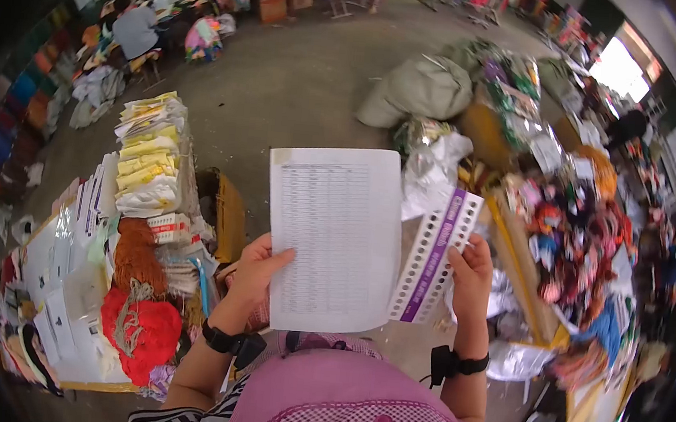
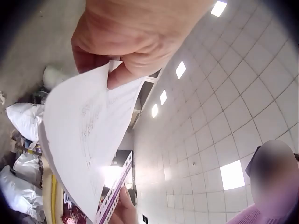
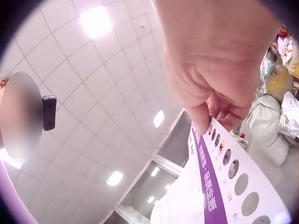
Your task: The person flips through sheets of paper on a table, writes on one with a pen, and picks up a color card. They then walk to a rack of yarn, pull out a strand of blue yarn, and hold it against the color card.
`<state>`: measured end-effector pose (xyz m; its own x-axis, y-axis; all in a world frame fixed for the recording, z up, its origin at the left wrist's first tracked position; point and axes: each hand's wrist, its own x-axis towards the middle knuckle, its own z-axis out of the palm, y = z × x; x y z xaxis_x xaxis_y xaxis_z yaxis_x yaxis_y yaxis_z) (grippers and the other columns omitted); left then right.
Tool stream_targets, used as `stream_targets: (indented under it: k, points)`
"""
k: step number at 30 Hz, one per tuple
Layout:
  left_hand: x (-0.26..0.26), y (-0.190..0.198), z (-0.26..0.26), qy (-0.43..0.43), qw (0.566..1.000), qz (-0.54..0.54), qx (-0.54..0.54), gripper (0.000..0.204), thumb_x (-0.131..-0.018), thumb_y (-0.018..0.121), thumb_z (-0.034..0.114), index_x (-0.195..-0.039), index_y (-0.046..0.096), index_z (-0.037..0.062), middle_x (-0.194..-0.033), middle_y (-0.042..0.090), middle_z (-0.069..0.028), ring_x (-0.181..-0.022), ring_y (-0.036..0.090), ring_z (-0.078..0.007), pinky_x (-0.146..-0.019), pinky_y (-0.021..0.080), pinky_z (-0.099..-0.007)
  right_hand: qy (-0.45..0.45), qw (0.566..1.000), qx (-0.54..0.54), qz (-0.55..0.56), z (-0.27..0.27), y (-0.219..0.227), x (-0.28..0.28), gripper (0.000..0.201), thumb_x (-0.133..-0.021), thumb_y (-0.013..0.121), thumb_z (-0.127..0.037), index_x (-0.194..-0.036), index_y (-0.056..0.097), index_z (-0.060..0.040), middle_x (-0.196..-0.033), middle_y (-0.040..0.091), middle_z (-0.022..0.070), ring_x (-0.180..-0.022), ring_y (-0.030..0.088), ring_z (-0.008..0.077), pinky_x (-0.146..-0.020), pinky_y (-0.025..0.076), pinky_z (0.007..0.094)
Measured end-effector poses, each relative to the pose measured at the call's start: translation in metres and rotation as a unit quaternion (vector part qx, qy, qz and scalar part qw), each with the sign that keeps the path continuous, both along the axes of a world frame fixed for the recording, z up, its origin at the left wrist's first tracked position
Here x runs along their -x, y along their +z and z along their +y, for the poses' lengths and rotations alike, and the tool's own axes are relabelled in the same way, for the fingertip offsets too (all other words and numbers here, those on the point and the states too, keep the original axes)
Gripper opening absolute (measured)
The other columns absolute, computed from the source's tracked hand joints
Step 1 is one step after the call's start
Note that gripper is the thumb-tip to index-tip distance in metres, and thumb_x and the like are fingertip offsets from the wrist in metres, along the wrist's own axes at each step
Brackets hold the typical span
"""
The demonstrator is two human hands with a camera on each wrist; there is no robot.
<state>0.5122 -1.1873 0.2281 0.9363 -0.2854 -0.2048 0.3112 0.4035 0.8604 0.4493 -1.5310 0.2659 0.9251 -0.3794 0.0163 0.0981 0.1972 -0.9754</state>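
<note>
My left hand (image 1: 252,272) grips the left edge of a printed paper sheet (image 1: 331,242) covered by a table of small text rows, thumb over its front. In the left wrist view the paper (image 2: 77,135) bows in a curve below the fingers. My right hand (image 1: 473,279) pinches a long white punched card (image 1: 435,256) by its right edge. Rows of round holes run along both sides of the card, with a purple printed band down its middle. Numbers beside the holes show on the card (image 3: 233,172) in the right wrist view. The card stands tilted just right of the paper.
On the left table, a tall stack of yellow and white packets (image 1: 150,154) stands behind brown yarn (image 1: 140,254) and a red yarn bundle (image 1: 146,331). Colourful yarn heaps (image 1: 577,240) fill the right. Bulging sacks (image 1: 421,90) lie ahead; a seated person (image 1: 135,30) is far left.
</note>
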Motion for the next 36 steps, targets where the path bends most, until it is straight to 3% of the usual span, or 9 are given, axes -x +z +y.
stream_targets:
  k: [5,12,16,25,29,32,33,35,36]
  points:
    - [-0.103,0.016,-0.030,-0.007,1.000,0.015,-0.004,0.025,-0.090,0.061,0.000,-0.115,0.060,-0.0040,-0.109,0.068,-0.0107,-0.093,0.065,-0.0143,-0.083,0.052,-0.0284,-0.038,0.999,0.007,0.008,-0.034,0.005,-0.112,0.021,-0.098,0.051,-0.005,-0.119,0.046,-0.0096,-0.101,0.066,0.0041,-0.086,0.060,0.0065,-0.074,0.047,0.0212]
    - [-0.279,0.007,-0.078,0.007,1.000,-0.008,-0.022,0.026,-0.091,0.060,0.001,-0.116,0.059,-0.0046,-0.108,0.068,-0.0111,-0.093,0.065,-0.0141,-0.082,0.053,-0.0290,-0.057,0.996,-0.075,-0.003,-0.099,-0.051,-0.305,0.021,-0.100,0.049,-0.007,-0.119,0.046,-0.0118,-0.103,0.066,0.0051,-0.082,0.064,0.0109,-0.070,0.051,0.0240]
    - [-0.380,0.028,-0.098,0.042,0.998,-0.018,-0.035,0.025,-0.090,0.060,0.001,-0.115,0.060,-0.0041,-0.108,0.068,-0.0108,-0.093,0.065,-0.0141,-0.082,0.053,-0.0288,0.015,0.979,-0.197,0.050,-0.132,-0.065,-0.424,0.029,-0.095,0.056,-0.001,-0.121,0.047,-0.0108,-0.102,0.066,0.0056,-0.087,0.064,0.0121,-0.076,0.052,0.0257]
    - [-0.585,0.042,-0.103,0.150,0.988,-0.004,-0.042,0.023,-0.090,0.060,-0.001,-0.113,0.062,-0.0041,-0.106,0.069,-0.0104,-0.091,0.065,-0.0138,-0.082,0.053,-0.0279,0.254,0.931,-0.185,0.186,-0.107,-0.058,-0.683,0.060,-0.087,0.057,0.009,-0.141,0.036,-0.0041,-0.105,0.067,0.0104,-0.091,0.066,0.0174,-0.084,0.054,0.0315]
    - [-0.704,0.026,-0.099,0.137,0.988,-0.013,-0.075,0.025,-0.090,0.060,0.000,-0.115,0.061,-0.0042,-0.106,0.069,-0.0106,-0.091,0.066,-0.0140,-0.082,0.053,-0.0279,0.184,0.969,-0.133,0.095,-0.103,-0.059,-0.822,0.057,-0.087,0.055,0.010,-0.140,0.040,-0.0054,-0.103,0.068,0.0113,-0.088,0.065,0.0145,-0.079,0.054,0.0273]
    - [-0.804,0.037,-0.099,0.112,0.991,-0.025,-0.072,0.026,-0.090,0.060,0.000,-0.116,0.061,-0.0043,-0.106,0.069,-0.0104,-0.091,0.065,-0.0138,-0.082,0.052,-0.0280,0.131,0.988,-0.064,0.040,-0.114,-0.055,-0.927,0.024,-0.090,0.059,-0.001,-0.113,0.066,-0.0030,-0.095,0.068,0.0045,-0.078,0.061,0.0086,-0.069,0.049,0.0213]
    - [-0.837,0.043,-0.103,0.103,0.992,-0.024,-0.072,0.027,-0.090,0.060,0.000,-0.116,0.060,-0.0044,-0.106,0.069,-0.0102,-0.091,0.065,-0.0137,-0.081,0.052,-0.0280,0.126,0.990,-0.056,0.038,-0.117,-0.049,-0.957,0.024,-0.090,0.059,-0.001,-0.113,0.066,-0.0030,-0.095,0.068,0.0045,-0.078,0.061,0.0086,-0.069,0.049,0.0213]
    - [-0.903,0.049,-0.112,0.078,0.995,-0.028,-0.053,0.026,-0.090,0.060,0.000,-0.116,0.060,-0.0044,-0.106,0.069,-0.0101,-0.090,0.065,-0.0136,-0.081,0.052,-0.0281,0.058,0.980,0.187,0.038,-0.123,-0.044,-1.013,0.016,-0.092,0.062,-0.009,-0.104,0.070,-0.0019,-0.087,0.068,0.0008,-0.077,0.058,0.0066,-0.066,0.045,0.0203]
    - [-0.936,0.052,-0.116,0.056,0.997,-0.031,-0.043,0.026,-0.090,0.059,0.000,-0.116,0.060,-0.0045,-0.106,0.069,-0.0100,-0.090,0.065,-0.0135,-0.081,0.052,-0.0282,0.051,0.975,0.212,0.046,-0.114,-0.022,-1.033,0.020,-0.094,0.063,-0.019,-0.099,0.072,-0.0019,-0.079,0.064,-0.0029,-0.072,0.053,0.0051,-0.062,0.041,0.0207]
